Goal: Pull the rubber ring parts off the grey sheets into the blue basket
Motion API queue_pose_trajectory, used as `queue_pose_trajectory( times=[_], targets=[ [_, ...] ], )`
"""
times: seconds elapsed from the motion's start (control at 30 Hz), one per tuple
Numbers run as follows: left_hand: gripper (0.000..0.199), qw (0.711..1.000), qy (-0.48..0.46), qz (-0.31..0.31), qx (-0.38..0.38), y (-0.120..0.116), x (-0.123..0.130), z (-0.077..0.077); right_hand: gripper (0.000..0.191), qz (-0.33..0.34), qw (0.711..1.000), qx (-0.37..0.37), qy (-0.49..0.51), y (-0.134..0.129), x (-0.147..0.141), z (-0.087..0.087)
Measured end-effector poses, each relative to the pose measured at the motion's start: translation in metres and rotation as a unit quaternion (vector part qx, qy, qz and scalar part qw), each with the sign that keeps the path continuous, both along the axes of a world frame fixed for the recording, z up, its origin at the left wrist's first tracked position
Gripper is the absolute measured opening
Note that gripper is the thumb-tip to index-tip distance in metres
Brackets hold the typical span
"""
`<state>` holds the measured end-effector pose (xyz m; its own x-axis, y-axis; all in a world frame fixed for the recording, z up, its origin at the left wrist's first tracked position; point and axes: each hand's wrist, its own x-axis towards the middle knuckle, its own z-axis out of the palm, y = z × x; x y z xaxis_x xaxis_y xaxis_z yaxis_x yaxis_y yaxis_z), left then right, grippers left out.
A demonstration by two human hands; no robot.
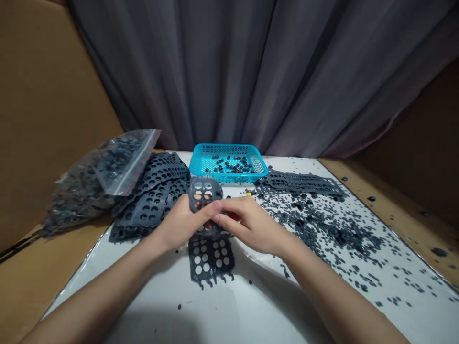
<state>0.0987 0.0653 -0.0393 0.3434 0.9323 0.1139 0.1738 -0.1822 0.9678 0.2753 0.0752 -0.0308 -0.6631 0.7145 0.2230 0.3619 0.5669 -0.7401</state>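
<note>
Between my hands is a dark grey rubber sheet (206,187) with rows of round holes, curled upward at its far end. My left hand (182,217) is closed on it, thumb across the front. My right hand (253,222) pinches at the sheet's right side, its fingertips meeting the left thumb; any small piece between them is hidden. A lower holed portion (211,258) with ragged strips along its near edge lies under my hands; whether it is the same sheet I cannot tell. Beyond them stands a turquoise basket (229,177) holding small black pieces.
At the left, a zip bag (96,172) full of dark pieces leans beside a stack of rubber sheets (150,203). Holed strips (304,183) lie at the right, behind many scattered black bits (333,234). A cardboard wall (43,105) and grey curtain (222,71) enclose the white table.
</note>
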Motion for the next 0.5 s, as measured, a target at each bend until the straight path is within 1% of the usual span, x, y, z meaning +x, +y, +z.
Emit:
queue_pose_trajectory(
  times=[0.07,0.1,0.13,0.17,0.2,0.27,0.3,0.33,0.37,0.43,0.5],
  targets=[
    [0.043,0.999,-0.019,0.004,-0.051,0.000,0.005,-0.002,0.022,0.040,0.995,-0.073,0.062,0.000,-0.003,-0.005],
    [0.046,0.997,-0.042,0.017,-0.069,0.000,0.008,-0.004,0.023,0.051,0.985,-0.120,0.115,0.001,-0.006,-0.009],
    [0.047,0.992,-0.078,0.041,-0.085,0.000,0.011,-0.005,0.025,0.051,0.967,-0.170,0.181,0.002,-0.009,-0.013],
    [0.049,0.985,-0.122,0.074,-0.101,0.000,0.015,-0.007,0.027,0.039,0.942,-0.220,0.251,0.003,-0.012,-0.016],
    [0.049,0.972,-0.168,0.115,-0.118,0.000,0.019,-0.008,0.029,0.020,0.911,-0.265,0.316,0.004,-0.016,-0.020],
    [0.047,0.938,-0.245,0.188,-0.158,0.001,0.028,-0.011,0.029,-0.019,0.847,-0.334,0.413,0.004,-0.024,-0.026],
    [0.046,0.923,-0.269,0.210,-0.177,0.001,0.032,-0.012,0.029,-0.035,0.822,-0.358,0.441,0.003,-0.027,-0.028],
    [0.044,0.911,-0.286,0.224,-0.195,0.001,0.036,-0.013,0.028,-0.050,0.804,-0.375,0.459,0.002,-0.030,-0.029],
    [0.043,0.902,-0.299,0.229,-0.210,0.002,0.038,-0.014,0.029,-0.067,0.793,-0.383,0.470,0.001,-0.033,-0.030],
    [0.041,0.890,-0.314,0.238,-0.232,0.002,0.040,-0.014,0.030,-0.101,0.781,-0.385,0.482,0.001,-0.034,-0.030],
    [0.041,0.880,-0.318,0.255,-0.245,0.001,0.039,-0.015,0.033,-0.110,0.767,-0.379,0.505,0.006,-0.032,-0.028]
  ],
)
